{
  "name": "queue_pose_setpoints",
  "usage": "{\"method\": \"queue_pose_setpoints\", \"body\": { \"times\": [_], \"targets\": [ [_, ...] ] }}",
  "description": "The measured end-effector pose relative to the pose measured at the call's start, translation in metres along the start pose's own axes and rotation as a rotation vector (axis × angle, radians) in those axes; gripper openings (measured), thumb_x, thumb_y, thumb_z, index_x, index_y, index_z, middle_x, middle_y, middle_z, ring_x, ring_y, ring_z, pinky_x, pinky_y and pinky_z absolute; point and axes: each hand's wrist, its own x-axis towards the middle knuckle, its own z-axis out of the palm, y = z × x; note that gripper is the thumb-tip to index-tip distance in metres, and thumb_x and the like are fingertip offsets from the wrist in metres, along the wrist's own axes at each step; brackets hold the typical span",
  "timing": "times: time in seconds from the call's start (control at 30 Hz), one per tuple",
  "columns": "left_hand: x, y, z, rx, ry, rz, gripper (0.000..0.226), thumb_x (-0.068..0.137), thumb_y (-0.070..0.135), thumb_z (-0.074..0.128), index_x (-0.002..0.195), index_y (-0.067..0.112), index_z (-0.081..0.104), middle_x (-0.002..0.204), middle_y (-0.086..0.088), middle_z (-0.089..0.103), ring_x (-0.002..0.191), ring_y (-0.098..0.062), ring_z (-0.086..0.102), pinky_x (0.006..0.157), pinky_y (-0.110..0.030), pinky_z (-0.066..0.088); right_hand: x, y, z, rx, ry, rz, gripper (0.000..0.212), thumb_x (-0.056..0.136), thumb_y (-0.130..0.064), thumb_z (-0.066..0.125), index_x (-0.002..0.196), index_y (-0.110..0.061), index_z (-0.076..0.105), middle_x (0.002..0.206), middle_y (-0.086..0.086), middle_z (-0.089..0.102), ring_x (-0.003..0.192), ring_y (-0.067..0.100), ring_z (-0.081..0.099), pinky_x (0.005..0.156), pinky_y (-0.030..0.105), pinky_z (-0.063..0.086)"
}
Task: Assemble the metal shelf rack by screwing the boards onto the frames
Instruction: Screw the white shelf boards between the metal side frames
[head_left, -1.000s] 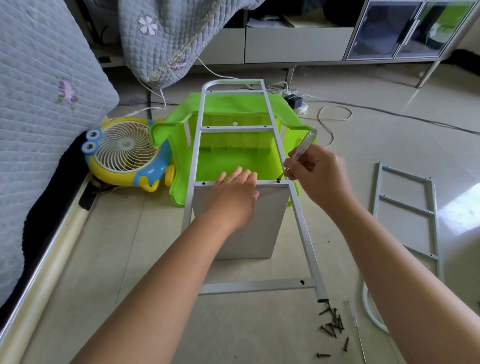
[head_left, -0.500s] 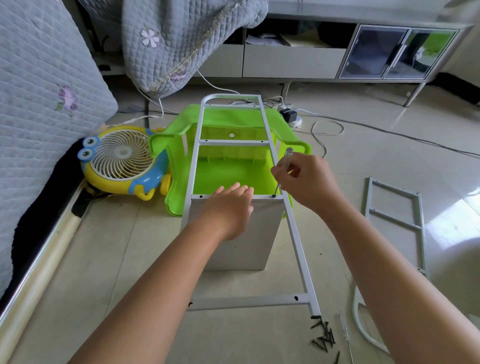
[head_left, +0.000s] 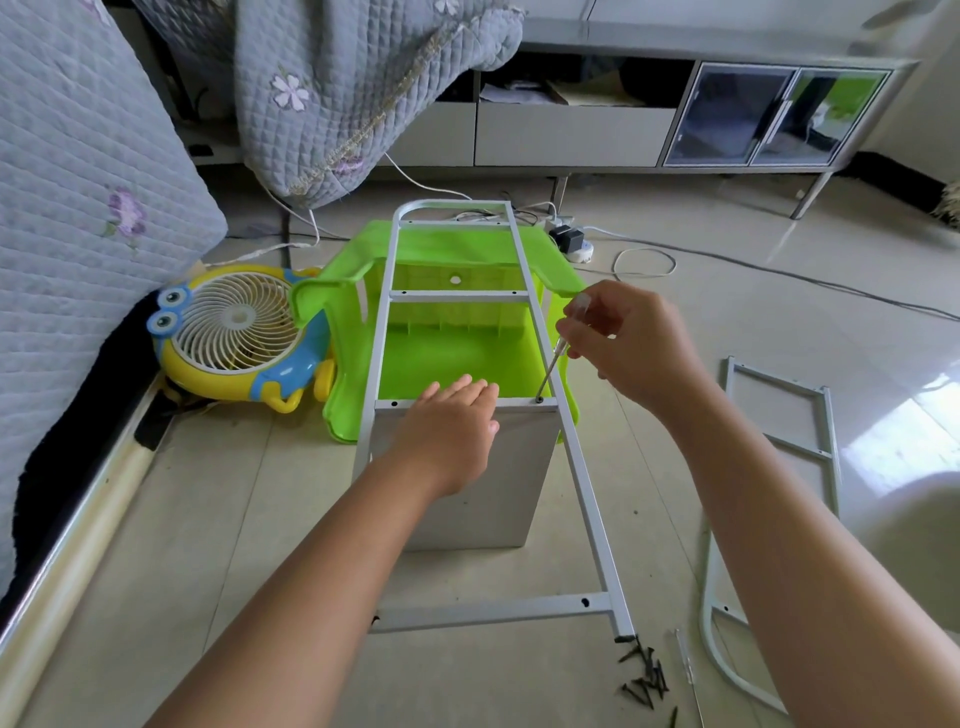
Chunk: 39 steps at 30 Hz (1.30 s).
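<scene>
A grey ladder-shaped metal frame (head_left: 587, 499) lies across the top edge of an upright grey board (head_left: 506, 483). My left hand (head_left: 452, 431) rests flat, fingers straight, on the frame's crossbar and the board's top. My right hand (head_left: 631, 345) pinches a clear-handled screwdriver (head_left: 558, 353). Its tip stands in a screw at the right end of that crossbar (head_left: 539, 399). A hole shows at the crossbar's left end. A second metal frame (head_left: 826, 457) lies flat on the floor to the right. Several black screws (head_left: 647, 675) are scattered by the frame's near foot.
A green plastic stool (head_left: 447, 358) lies on its side under the frame's far half. A yellow and blue fan (head_left: 234, 332) leans at the left by a quilted mattress (head_left: 78, 182). Cables and a power strip (head_left: 574, 244) run across the floor before a low cabinet (head_left: 571, 130).
My right hand has raised the screwdriver from a low slant to nearly upright over the screw. The camera has moved closer. My left hand has stayed on the crossbar.
</scene>
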Motion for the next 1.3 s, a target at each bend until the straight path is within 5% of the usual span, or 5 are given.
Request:
{"method": "queue_pose_setpoints", "body": {
  "times": [0.13, 0.23, 0.73, 1.17, 1.3],
  "targets": [
    [-0.001, 0.0, 0.0, -0.003, 0.001, -0.001, 0.05, 0.102, 0.023, 0.022, 0.149, 0.013, 0.009, 0.157, -0.002, 0.01, 0.145, -0.015, 0.005, 0.116, -0.033, 0.003, -0.001, 0.002, -0.001, 0.029, 0.082, -0.045, 0.009, 0.083, -0.003, 0.061, 0.09, -0.009, 0.061, 0.072, 0.006, 0.062, 0.073, 0.033, 0.064, 0.066, 0.039, 0.051],
    [-0.002, 0.001, 0.0, -0.012, -0.003, -0.009, 0.049, 0.102, 0.023, 0.022, 0.149, 0.013, 0.009, 0.157, -0.002, 0.01, 0.145, -0.015, 0.005, 0.116, -0.033, 0.002, -0.003, 0.005, 0.0, 0.006, 0.11, -0.08, 0.021, 0.083, -0.003, 0.062, 0.104, -0.005, 0.061, 0.076, 0.016, 0.065, 0.072, 0.034, 0.063, 0.069, 0.039, 0.053],
    [-0.001, 0.001, -0.001, -0.004, -0.006, -0.015, 0.049, 0.102, 0.024, 0.022, 0.149, 0.013, 0.01, 0.157, -0.002, 0.01, 0.145, -0.014, 0.005, 0.116, -0.033, 0.003, -0.008, 0.001, 0.004, -0.1, 0.142, -0.173, 0.023, 0.084, -0.002, 0.06, 0.107, -0.003, 0.063, 0.073, 0.019, 0.065, 0.066, 0.034, 0.062, 0.07, 0.047, 0.053],
    [-0.002, 0.001, -0.003, -0.027, -0.023, -0.001, 0.05, 0.102, 0.024, 0.023, 0.149, 0.012, 0.01, 0.157, -0.003, 0.01, 0.145, -0.016, 0.005, 0.116, -0.034, 0.003, -0.006, -0.013, -0.002, -0.377, 0.063, -0.119, 0.035, 0.087, -0.019, 0.06, 0.122, -0.022, 0.06, 0.078, 0.003, 0.054, 0.071, 0.02, 0.048, 0.071, 0.028, 0.042],
    [-0.002, 0.001, -0.003, -0.035, -0.022, 0.002, 0.049, 0.102, 0.025, 0.023, 0.148, 0.012, 0.012, 0.156, -0.003, 0.012, 0.145, -0.016, 0.007, 0.116, -0.035, 0.005, -0.003, -0.018, -0.004, -0.577, -0.023, -0.044, 0.022, 0.092, -0.023, 0.05, 0.106, -0.012, 0.063, 0.097, 0.01, 0.064, 0.088, 0.029, 0.056, 0.066, 0.028, 0.038]
  ]
}}
